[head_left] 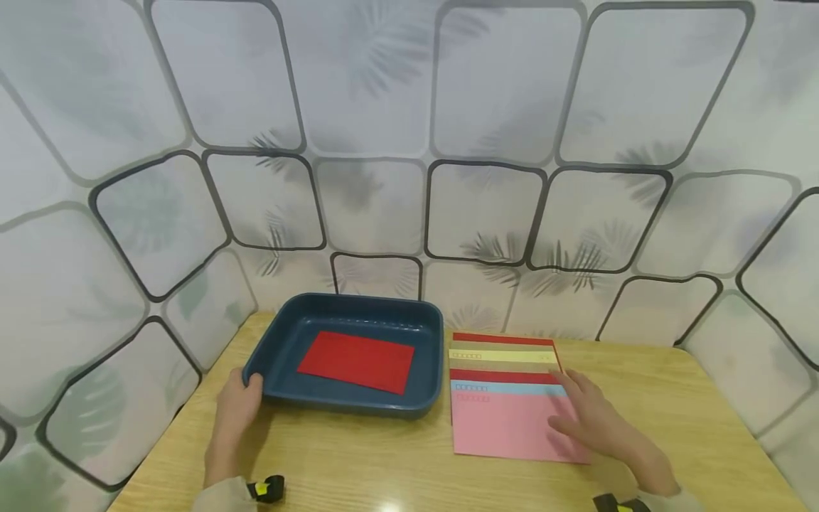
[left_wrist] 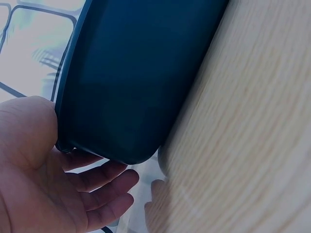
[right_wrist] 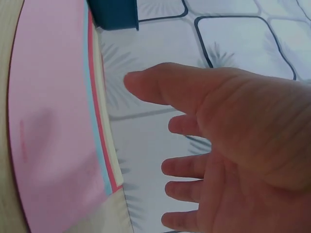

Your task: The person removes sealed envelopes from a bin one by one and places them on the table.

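Note:
A dark blue tray [head_left: 352, 408] stands on the table at centre left, with a red envelope [head_left: 358, 361] lying flat inside. My left hand [head_left: 237, 405] holds the tray's near left corner, and in the left wrist view its fingers [left_wrist: 109, 189] lie along the outside wall while the thumb's tip is hidden. To the right of the tray, overlapping envelopes are fanned out, with a pink envelope [head_left: 505, 427] on top and blue, red, yellow and tan edges behind it. Over their right side hovers my right hand [head_left: 598, 419], fingers spread and holding nothing.
The light wooden table [head_left: 358, 462] is enclosed at the back and sides by a patterned cloth [head_left: 377, 206]. The tray's far side sits close to the cloth. Bare wood [head_left: 678, 405] shows to the right of the envelopes.

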`<state>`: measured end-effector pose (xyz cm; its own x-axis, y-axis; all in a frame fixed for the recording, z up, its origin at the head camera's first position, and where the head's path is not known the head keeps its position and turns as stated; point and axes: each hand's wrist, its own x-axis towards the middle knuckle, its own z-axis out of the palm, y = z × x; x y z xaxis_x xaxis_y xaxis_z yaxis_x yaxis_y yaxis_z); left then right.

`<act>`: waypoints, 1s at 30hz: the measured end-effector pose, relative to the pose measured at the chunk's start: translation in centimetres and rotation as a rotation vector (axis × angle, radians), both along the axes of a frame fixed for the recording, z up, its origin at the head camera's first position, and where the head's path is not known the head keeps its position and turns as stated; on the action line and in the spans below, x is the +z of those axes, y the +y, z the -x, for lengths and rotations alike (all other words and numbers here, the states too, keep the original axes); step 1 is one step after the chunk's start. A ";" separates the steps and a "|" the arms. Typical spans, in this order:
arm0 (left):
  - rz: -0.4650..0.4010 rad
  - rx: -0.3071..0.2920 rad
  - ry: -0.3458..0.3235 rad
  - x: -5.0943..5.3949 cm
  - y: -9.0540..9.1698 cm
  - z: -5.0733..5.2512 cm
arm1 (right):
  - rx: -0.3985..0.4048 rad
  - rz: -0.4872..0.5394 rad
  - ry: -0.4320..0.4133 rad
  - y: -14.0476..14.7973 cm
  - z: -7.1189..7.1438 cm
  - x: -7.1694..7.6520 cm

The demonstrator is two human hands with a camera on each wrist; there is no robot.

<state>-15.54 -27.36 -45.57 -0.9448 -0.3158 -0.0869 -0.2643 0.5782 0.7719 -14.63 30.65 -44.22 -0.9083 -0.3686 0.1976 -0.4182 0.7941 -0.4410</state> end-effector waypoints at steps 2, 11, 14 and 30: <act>0.003 -0.003 0.000 0.1 -0.1 0.0 | 0.018 0.024 0.032 -0.6 0.2 0.4; -0.050 -0.025 0.005 1.0 -0.3 -0.2 | 0.066 0.042 -0.005 -4.6 1.4 2.7; -0.029 -0.031 0.039 1.1 -0.1 -0.1 | 0.073 0.039 -0.008 -6.0 1.9 3.0; 0.047 -0.056 0.095 0.4 -0.1 -0.1 | 0.313 -0.071 -0.084 -16.9 5.1 3.9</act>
<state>-15.42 -27.46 -45.18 -0.9644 -0.2640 0.0176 -0.1575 0.6262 0.7636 -19.77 13.78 -40.33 -0.7607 -0.6427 0.0910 -0.6114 0.6625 -0.4328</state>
